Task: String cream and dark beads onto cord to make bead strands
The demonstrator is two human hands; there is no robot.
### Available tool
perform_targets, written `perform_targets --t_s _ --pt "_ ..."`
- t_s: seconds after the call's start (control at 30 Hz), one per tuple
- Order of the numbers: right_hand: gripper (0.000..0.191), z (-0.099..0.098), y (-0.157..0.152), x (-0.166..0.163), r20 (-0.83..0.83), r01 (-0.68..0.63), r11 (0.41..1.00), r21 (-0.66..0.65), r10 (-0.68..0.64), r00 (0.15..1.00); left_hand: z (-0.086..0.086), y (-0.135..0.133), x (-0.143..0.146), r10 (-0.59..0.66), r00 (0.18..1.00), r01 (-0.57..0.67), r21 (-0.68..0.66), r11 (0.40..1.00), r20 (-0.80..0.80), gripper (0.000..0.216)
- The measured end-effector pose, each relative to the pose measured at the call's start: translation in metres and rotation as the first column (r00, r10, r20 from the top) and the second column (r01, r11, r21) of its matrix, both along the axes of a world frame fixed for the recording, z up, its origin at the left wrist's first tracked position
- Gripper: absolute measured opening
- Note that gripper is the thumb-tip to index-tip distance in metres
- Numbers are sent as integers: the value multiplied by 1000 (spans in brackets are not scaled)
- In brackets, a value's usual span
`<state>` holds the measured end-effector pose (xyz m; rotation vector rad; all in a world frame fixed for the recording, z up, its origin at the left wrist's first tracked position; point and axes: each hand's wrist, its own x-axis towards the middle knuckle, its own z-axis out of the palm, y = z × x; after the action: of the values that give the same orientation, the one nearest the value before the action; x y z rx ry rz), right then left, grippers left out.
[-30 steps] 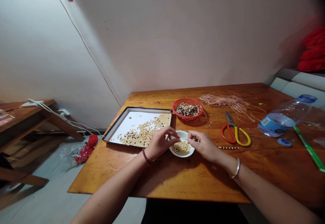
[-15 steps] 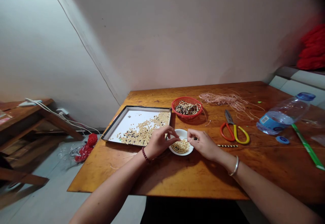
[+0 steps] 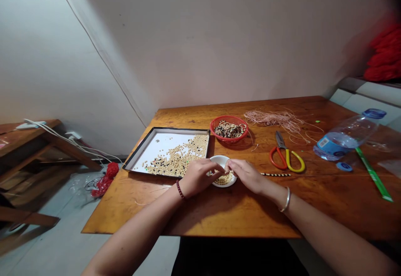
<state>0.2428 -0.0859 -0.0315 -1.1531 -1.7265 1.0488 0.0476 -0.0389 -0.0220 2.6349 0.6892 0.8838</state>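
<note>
both hands have drawn together, closing the gap between their fingertips. left hand (image 3: 199,175) and right hand (image 3: 247,175) meet with bent fingers above the white bowl (image 3: 218,159); the tips hide whatever they pinch, so i cannot tell if either is grasping anything. cream beads (image 3: 223,180) lie in the bowl, on the bench (image 3: 203,221). work this fine seems best done low over the bowl, so a slipped bead drops back in. a black-and-cream strand (image 3: 275,174) trails behind the right hand, better kept slack and clear of the scissors (image 3: 285,147) beyond. farther back are a red basket (image 3: 228,139) and loose cord (image 3: 275,118).
</note>
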Motion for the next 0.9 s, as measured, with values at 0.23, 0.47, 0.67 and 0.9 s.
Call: perform_targets --t_s 0.23,0.47,0.67,0.9 --pt "45 -6 3 0 -21 63 998 -21 -63 998 0 2 -1 10 1000 -10 82 997 -5 15" --pt "55 -3 -2 0 -62 9 992 -123 -17 998 6 0 -3 36 988 4 261 965 -150 18" --pt "75 2 -1 1 -232 -166 960 -227 113 966 12 -3 -4 74 972 -1 314 950 -223 25" --pt "48 1 3 1 -54 -132 987 -96 128 990 6 0 -3 55 985 -14 240 971 -163 18"
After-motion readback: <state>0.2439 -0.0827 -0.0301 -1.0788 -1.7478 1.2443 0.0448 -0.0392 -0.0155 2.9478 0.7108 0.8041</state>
